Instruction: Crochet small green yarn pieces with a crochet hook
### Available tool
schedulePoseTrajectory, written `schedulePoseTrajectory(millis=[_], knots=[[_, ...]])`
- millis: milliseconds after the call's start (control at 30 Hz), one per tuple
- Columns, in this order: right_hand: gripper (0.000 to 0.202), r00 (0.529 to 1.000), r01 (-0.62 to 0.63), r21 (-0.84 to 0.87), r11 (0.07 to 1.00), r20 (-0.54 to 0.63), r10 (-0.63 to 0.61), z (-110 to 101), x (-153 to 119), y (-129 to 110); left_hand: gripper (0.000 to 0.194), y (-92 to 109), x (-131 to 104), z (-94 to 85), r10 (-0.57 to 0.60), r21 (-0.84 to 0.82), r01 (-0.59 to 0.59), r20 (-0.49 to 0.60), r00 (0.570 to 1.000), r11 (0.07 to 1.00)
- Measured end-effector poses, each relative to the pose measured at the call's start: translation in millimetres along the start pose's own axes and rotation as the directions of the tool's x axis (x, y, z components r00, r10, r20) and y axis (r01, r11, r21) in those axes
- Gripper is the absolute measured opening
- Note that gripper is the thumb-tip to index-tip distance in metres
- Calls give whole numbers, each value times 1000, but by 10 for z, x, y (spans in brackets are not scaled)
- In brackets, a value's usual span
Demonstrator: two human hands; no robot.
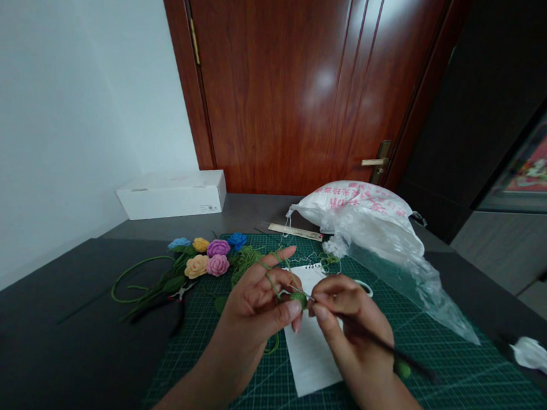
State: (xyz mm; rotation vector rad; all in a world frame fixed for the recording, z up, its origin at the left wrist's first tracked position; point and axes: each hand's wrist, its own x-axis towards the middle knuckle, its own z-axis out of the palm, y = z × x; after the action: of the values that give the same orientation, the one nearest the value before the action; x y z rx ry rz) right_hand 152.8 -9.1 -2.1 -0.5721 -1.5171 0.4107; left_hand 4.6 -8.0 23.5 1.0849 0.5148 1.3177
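Head view: above the paper (312, 364), the left hand (258, 305) pinches a green crochet piece (298, 298); the right hand (361, 327) grips a hook (383, 344) at its edge. A stitch seems underway; the next pull calls for even yarn (272, 282) tension.

A small green crocheted piece (299, 300), trailing yarn (272, 283), sits at the tip of a slanted, dark-handled hook (384, 345).
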Motion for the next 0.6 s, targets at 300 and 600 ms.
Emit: schedulePoseTrajectory(millis=[300,600], knots=[[18,964,242,-232,942,-55,-261,46,-32,10,52,-27,-83,106,-225,-289,199,-60,972,936],[9,970,-75,382,921,-188,157,98,-57,40,59,-13,-34,8,-256,-400,275,100,961,874]])
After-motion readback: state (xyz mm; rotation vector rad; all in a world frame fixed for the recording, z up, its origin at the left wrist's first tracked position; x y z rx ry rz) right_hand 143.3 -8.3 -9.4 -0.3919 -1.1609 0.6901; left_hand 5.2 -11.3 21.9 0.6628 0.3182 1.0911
